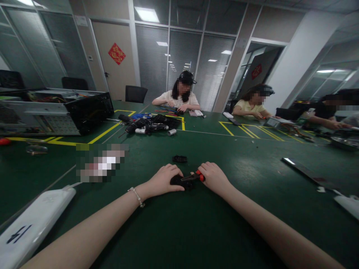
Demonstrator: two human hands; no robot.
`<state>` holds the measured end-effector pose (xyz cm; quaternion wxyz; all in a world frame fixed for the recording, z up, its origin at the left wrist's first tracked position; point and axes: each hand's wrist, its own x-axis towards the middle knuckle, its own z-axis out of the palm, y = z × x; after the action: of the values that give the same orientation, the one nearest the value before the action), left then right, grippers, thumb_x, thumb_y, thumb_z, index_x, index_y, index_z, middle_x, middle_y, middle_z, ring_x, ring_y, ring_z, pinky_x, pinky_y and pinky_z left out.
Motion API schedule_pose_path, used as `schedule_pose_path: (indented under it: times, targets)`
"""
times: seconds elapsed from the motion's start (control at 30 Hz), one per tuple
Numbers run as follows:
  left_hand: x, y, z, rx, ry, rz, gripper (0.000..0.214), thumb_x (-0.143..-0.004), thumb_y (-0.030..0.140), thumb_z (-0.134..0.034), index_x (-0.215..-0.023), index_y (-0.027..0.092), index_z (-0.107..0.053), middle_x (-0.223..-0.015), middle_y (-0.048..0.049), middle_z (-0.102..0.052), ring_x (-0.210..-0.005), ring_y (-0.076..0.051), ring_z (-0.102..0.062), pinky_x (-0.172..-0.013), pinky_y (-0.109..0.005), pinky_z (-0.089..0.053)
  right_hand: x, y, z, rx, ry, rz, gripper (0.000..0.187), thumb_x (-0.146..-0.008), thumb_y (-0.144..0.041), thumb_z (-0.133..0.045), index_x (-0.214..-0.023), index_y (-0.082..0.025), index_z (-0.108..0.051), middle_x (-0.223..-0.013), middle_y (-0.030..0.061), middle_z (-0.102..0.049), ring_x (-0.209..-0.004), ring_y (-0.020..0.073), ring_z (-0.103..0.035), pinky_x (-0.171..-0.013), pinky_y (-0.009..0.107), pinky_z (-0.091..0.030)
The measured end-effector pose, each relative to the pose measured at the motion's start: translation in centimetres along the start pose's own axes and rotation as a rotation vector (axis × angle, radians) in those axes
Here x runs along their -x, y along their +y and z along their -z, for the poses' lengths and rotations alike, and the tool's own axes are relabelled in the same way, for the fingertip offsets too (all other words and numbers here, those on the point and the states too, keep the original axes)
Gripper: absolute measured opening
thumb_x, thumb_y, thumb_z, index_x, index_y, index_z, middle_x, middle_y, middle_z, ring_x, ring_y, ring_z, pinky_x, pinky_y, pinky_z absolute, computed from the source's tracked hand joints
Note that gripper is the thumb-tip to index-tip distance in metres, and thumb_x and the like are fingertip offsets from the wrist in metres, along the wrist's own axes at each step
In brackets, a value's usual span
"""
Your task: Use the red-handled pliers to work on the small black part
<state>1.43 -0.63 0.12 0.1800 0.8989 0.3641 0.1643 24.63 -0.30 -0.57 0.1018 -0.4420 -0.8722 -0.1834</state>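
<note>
My left hand (163,179) is closed around a small black plastic part (176,181) just above the green table, thumb along its near side. My right hand (214,177) grips pliers with red handles (201,176). Their dark jaws point left and meet the black part, though I cannot tell what exactly they bite on. Just beyond my hands lies another small black plastic piece (180,159) with a rough, detailed upper face.
An open computer case (92,112) stands at the left. Beyond lie a black power drill (131,126) and cables. A white power bank-like block (39,220) lies near left, a dark flat bar (301,172) at right. Several people sit working across the table.
</note>
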Motion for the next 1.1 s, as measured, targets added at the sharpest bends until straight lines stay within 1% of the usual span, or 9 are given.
schedule_pose_path:
  times: [0.33,0.67,0.83,1.0,1.1]
  targets:
    - [-0.04,-0.19,-0.1,0.01,0.012,-0.011,0.037,-0.072,0.051,-0.056,-0.095,0.023,-0.053,-0.098,-0.0016,-0.052,-0.092,-0.021,-0.045,-0.077,-0.032,-0.036,0.01,-0.07,0.13,0.003,0.016,0.011,0.015,-0.08,-0.023,-0.046,-0.078,-0.015,-0.057,-0.077,0.0055,-0.058,-0.071,0.0156,-0.048,-0.065,0.027,-0.033]
    - [-0.07,-0.3,-0.15,0.009,0.015,-0.014,0.035,-0.072,0.05,-0.057,-0.095,0.023,-0.053,-0.098,-0.0009,-0.052,-0.091,-0.02,-0.045,-0.077,-0.032,-0.036,0.07,-0.04,0.03,-0.003,0.009,0.008,0.013,-0.08,-0.021,-0.046,-0.079,-0.015,-0.058,-0.078,0.0057,-0.058,-0.071,0.0159,-0.049,-0.066,0.027,-0.034]
    - [-0.03,-0.11,-0.05,0.006,0.012,-0.009,0.036,-0.072,0.05,-0.057,-0.095,0.023,-0.053,-0.098,-0.0009,-0.052,-0.092,-0.02,-0.045,-0.078,-0.032,-0.036,0.02,0.0,-0.04,0.011,0.017,0.025,0.01,-0.077,-0.019,-0.049,-0.078,-0.015,-0.057,-0.078,0.0056,-0.057,-0.072,0.0164,-0.048,-0.067,0.028,-0.034]
    - [-0.02,-0.02,-0.07,0.001,0.015,-0.013,0.036,-0.072,0.05,-0.057,-0.095,0.023,-0.053,-0.099,-0.0006,-0.052,-0.092,-0.021,-0.045,-0.079,-0.033,-0.036,0.07,0.02,-0.07,0.011,0.008,0.014,0.007,-0.074,-0.018,-0.051,-0.079,-0.015,-0.057,-0.079,0.0051,-0.057,-0.073,0.0167,-0.049,-0.066,0.027,-0.034]
    - [-0.08,-0.17,-0.19,-0.002,0.02,-0.02,0.036,-0.072,0.051,-0.057,-0.094,0.023,-0.053,-0.098,-0.0007,-0.052,-0.092,-0.021,-0.045,-0.078,-0.033,-0.036,0.14,0.03,-0.12,0.009,0.004,0.009,0.009,-0.072,-0.015,-0.054,-0.08,-0.015,-0.057,-0.081,0.005,-0.058,-0.074,0.0168,-0.049,-0.067,0.028,-0.035]
